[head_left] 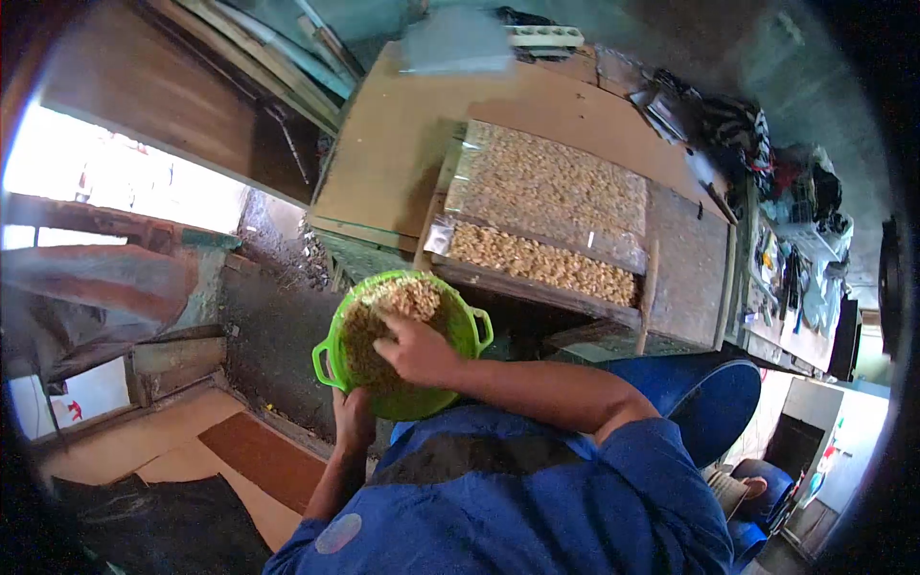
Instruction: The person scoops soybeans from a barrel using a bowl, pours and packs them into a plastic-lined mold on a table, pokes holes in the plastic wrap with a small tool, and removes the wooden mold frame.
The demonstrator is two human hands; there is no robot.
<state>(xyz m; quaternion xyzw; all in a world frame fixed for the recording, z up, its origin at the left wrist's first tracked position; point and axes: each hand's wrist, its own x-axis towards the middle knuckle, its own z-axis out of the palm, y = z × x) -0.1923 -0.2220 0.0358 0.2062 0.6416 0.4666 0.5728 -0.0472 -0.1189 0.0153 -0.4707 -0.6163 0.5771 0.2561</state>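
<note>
A bright green two-handled colander (337,335) is held tilted against my body. My left hand (355,417) grips its lower left rim, beside one handle. Inside it lies a heap of pale tan pieces (412,297), like nuts or grains, mostly toward the far side. My right hand (414,350) reaches into the colander over these pieces, thumb and forefinger apart, with the other fingers partly hidden. Beyond the colander, a wooden tray (532,286) holds more such pieces, most of them under a clear plastic sheet (556,187).
The tray rests on a brown board-topped table (383,144). A power strip (544,36) lies at its back. A blue barrel (714,407) stands right of my body. Clutter covers a side table (800,326). Brown cardboard (259,455) and a black sheet (163,522) lie at lower left.
</note>
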